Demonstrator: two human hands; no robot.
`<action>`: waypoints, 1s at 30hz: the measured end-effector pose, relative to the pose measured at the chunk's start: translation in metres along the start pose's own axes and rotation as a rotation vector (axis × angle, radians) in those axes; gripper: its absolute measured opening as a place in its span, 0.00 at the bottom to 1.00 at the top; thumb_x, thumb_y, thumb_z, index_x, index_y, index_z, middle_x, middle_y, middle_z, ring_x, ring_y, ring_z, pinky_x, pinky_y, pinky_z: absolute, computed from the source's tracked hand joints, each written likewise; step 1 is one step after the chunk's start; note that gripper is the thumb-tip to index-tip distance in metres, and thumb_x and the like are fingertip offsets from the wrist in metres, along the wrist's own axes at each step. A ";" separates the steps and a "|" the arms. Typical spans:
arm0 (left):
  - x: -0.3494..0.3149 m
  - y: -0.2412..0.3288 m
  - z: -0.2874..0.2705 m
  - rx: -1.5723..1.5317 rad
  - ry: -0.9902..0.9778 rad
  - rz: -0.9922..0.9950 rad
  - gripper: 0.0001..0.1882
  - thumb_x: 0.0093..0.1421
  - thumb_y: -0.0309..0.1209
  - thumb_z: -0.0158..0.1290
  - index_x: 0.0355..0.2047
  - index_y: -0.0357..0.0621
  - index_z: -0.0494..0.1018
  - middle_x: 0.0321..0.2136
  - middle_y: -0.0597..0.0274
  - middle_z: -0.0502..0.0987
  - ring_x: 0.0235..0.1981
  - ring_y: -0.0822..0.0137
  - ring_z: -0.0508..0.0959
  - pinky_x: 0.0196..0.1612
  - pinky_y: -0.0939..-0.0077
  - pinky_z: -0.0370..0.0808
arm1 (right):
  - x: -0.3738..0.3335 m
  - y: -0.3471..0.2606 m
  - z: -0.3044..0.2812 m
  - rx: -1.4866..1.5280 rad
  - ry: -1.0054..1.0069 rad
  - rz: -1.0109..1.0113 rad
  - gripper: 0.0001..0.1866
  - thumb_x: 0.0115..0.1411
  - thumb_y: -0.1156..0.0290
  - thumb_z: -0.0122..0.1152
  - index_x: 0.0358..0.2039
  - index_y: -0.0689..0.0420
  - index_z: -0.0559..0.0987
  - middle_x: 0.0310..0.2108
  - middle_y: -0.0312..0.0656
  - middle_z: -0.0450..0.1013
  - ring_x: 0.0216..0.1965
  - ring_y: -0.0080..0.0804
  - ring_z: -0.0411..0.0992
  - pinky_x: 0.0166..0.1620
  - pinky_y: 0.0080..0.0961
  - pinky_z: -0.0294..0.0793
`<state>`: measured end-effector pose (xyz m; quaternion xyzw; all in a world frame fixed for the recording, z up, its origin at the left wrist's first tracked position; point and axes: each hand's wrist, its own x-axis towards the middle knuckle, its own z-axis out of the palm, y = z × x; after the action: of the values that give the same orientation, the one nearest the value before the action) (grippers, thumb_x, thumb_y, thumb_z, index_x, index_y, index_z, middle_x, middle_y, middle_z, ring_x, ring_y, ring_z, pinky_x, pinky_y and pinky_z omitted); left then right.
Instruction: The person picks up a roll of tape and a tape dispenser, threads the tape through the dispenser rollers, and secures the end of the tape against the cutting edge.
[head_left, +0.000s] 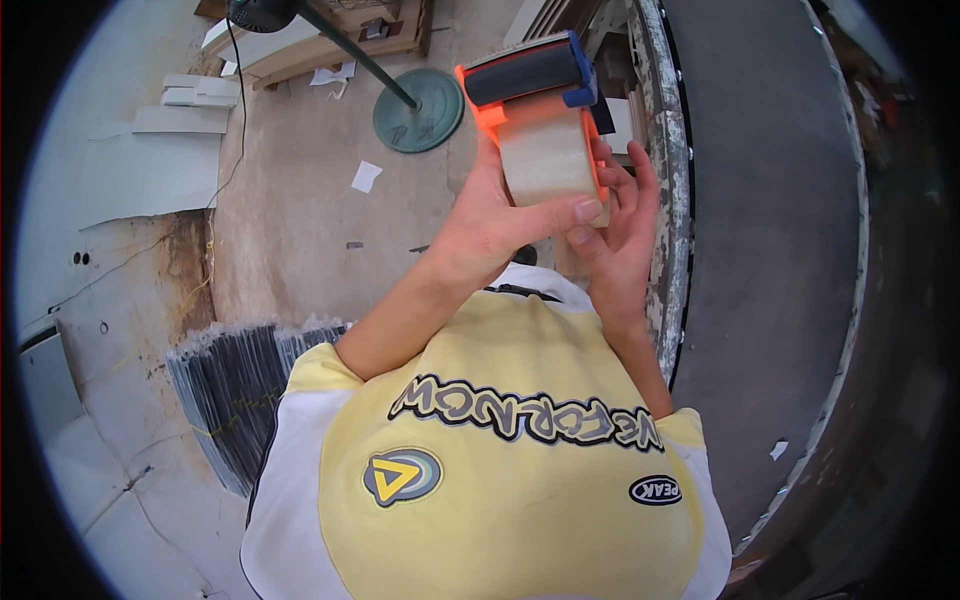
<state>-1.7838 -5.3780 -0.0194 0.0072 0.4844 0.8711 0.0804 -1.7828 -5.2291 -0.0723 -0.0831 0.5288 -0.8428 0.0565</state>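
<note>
A tape dispenser (590,130) with an orange frame, a dark roller and blue end parts is held up in front of me. It carries a wide roll of clear tape (545,150). My left hand (485,220) grips it from the left, the thumb lying across the lower part of the roll and the other fingers hidden behind. At the right side my right hand (628,225) is closed around the roll's lower edge, its thumb near my left thumb. Some right fingers curl by the orange side plate, partly hidden.
To my right runs a long dark tabletop (770,250) with a worn metal edge. A green round stand base (420,110) with a pole is on the floor ahead. Bundled dark sheets (230,395) stand at left, near white boards (190,120). A paper scrap (367,177) lies on the floor.
</note>
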 end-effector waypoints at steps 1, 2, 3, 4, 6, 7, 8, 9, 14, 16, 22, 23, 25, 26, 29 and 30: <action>-0.001 0.000 0.000 -0.003 0.007 0.000 0.38 0.52 0.23 0.64 0.61 0.43 0.57 0.52 0.55 0.72 0.50 0.64 0.77 0.56 0.65 0.75 | 0.000 -0.001 0.000 -0.022 0.016 0.021 0.56 0.49 0.74 0.77 0.70 0.57 0.47 0.64 0.50 0.57 0.64 0.40 0.61 0.64 0.38 0.66; 0.000 0.002 0.000 0.012 -0.014 0.001 0.42 0.52 0.23 0.64 0.63 0.43 0.54 0.53 0.56 0.71 0.52 0.64 0.76 0.57 0.65 0.74 | 0.001 -0.004 0.002 -0.024 0.012 0.025 0.56 0.49 0.74 0.77 0.70 0.57 0.47 0.64 0.50 0.57 0.64 0.40 0.61 0.64 0.38 0.66; 0.000 0.003 -0.001 0.025 -0.034 0.003 0.45 0.52 0.23 0.64 0.65 0.44 0.50 0.54 0.56 0.70 0.53 0.64 0.75 0.57 0.65 0.74 | 0.002 -0.007 0.004 -0.019 0.034 0.056 0.56 0.49 0.73 0.77 0.70 0.57 0.47 0.63 0.50 0.58 0.63 0.40 0.62 0.63 0.37 0.66; 0.001 0.002 -0.003 0.021 -0.029 0.005 0.45 0.52 0.23 0.64 0.65 0.44 0.50 0.54 0.56 0.70 0.53 0.64 0.75 0.57 0.65 0.74 | 0.002 -0.008 0.004 -0.014 0.056 0.088 0.56 0.49 0.72 0.77 0.70 0.57 0.47 0.63 0.50 0.59 0.63 0.40 0.62 0.63 0.36 0.66; 0.001 -0.002 -0.008 0.125 -0.092 0.042 0.54 0.52 0.22 0.64 0.70 0.46 0.39 0.58 0.56 0.66 0.58 0.64 0.71 0.60 0.64 0.70 | 0.002 -0.007 0.001 -0.011 0.032 0.062 0.56 0.49 0.72 0.77 0.70 0.57 0.47 0.62 0.50 0.60 0.62 0.39 0.63 0.63 0.36 0.67; 0.001 -0.002 -0.007 0.121 -0.086 0.043 0.54 0.52 0.22 0.64 0.70 0.46 0.39 0.58 0.56 0.66 0.58 0.64 0.71 0.60 0.64 0.70 | 0.002 -0.007 0.000 -0.006 0.011 0.032 0.56 0.50 0.72 0.77 0.70 0.57 0.47 0.61 0.50 0.61 0.61 0.38 0.63 0.62 0.35 0.67; 0.001 0.000 -0.006 0.119 -0.097 0.057 0.56 0.52 0.22 0.64 0.71 0.47 0.35 0.60 0.56 0.65 0.60 0.64 0.69 0.62 0.63 0.69 | 0.002 -0.009 0.002 -0.010 0.009 0.039 0.56 0.50 0.72 0.77 0.70 0.57 0.47 0.61 0.50 0.61 0.61 0.38 0.63 0.62 0.35 0.67; 0.001 0.001 -0.005 0.118 -0.107 0.071 0.59 0.52 0.23 0.64 0.72 0.47 0.32 0.61 0.57 0.63 0.62 0.63 0.67 0.63 0.63 0.67 | 0.001 -0.013 0.004 0.005 0.024 0.046 0.56 0.50 0.71 0.77 0.70 0.57 0.47 0.61 0.50 0.61 0.60 0.37 0.64 0.62 0.35 0.68; 0.003 0.008 -0.005 0.207 -0.137 0.139 0.62 0.53 0.22 0.63 0.72 0.47 0.25 0.62 0.54 0.62 0.62 0.63 0.66 0.64 0.63 0.66 | 0.002 -0.017 0.005 -0.072 0.040 -0.005 0.54 0.51 0.68 0.76 0.70 0.58 0.49 0.58 0.48 0.65 0.57 0.35 0.67 0.59 0.34 0.68; 0.003 0.009 -0.006 0.228 -0.140 0.155 0.63 0.53 0.21 0.62 0.72 0.48 0.23 0.62 0.54 0.62 0.63 0.64 0.65 0.64 0.64 0.65 | 0.006 -0.031 -0.005 -0.283 -0.002 0.044 0.47 0.52 0.67 0.75 0.67 0.61 0.57 0.54 0.47 0.70 0.54 0.33 0.69 0.59 0.34 0.68; 0.005 0.021 -0.007 0.427 -0.081 0.254 0.60 0.56 0.24 0.58 0.71 0.40 0.21 0.70 0.43 0.47 0.71 0.55 0.53 0.71 0.63 0.51 | 0.028 -0.080 0.005 -0.914 -0.060 -0.705 0.26 0.44 0.77 0.77 0.47 0.61 0.80 0.38 0.45 0.77 0.37 0.33 0.75 0.40 0.27 0.77; 0.005 0.029 -0.011 0.496 -0.161 0.292 0.59 0.56 0.23 0.56 0.71 0.40 0.19 0.69 0.43 0.47 0.71 0.55 0.53 0.70 0.64 0.51 | 0.035 -0.082 0.010 -0.920 -0.060 -0.702 0.26 0.44 0.77 0.77 0.47 0.61 0.80 0.38 0.45 0.77 0.37 0.33 0.75 0.40 0.27 0.77; 0.007 0.030 -0.014 0.560 -0.242 0.330 0.59 0.57 0.22 0.54 0.70 0.40 0.17 0.69 0.42 0.47 0.71 0.55 0.53 0.70 0.64 0.51 | 0.046 -0.081 0.019 -0.991 -0.207 -0.766 0.21 0.40 0.81 0.76 0.38 0.59 0.83 0.30 0.42 0.76 0.29 0.34 0.74 0.29 0.25 0.75; 0.008 0.027 -0.016 0.568 -0.246 0.358 0.59 0.57 0.22 0.53 0.69 0.39 0.15 0.69 0.41 0.46 0.71 0.55 0.52 0.70 0.64 0.51 | 0.049 -0.078 0.021 -0.983 -0.186 -0.806 0.20 0.39 0.81 0.77 0.35 0.57 0.83 0.28 0.40 0.75 0.26 0.34 0.73 0.29 0.26 0.74; 0.006 0.036 -0.016 0.646 -0.255 0.391 0.59 0.56 0.21 0.51 0.67 0.37 0.11 0.70 0.39 0.45 0.71 0.53 0.52 0.71 0.65 0.50 | 0.054 -0.078 0.026 -1.042 -0.197 -0.845 0.19 0.38 0.80 0.76 0.35 0.56 0.83 0.26 0.38 0.73 0.24 0.34 0.71 0.27 0.27 0.72; 0.004 0.041 -0.015 0.716 -0.266 0.391 0.59 0.56 0.21 0.50 0.66 0.36 0.09 0.70 0.39 0.44 0.71 0.52 0.51 0.71 0.65 0.50 | 0.053 -0.083 0.029 -1.035 -0.203 -0.843 0.19 0.38 0.80 0.76 0.35 0.56 0.83 0.26 0.38 0.73 0.24 0.34 0.71 0.27 0.27 0.72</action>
<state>-1.7945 -5.4115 0.0064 0.2388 0.7311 0.6383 -0.0318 -1.8297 -5.2283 0.0190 -0.3777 0.7787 -0.4189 -0.2748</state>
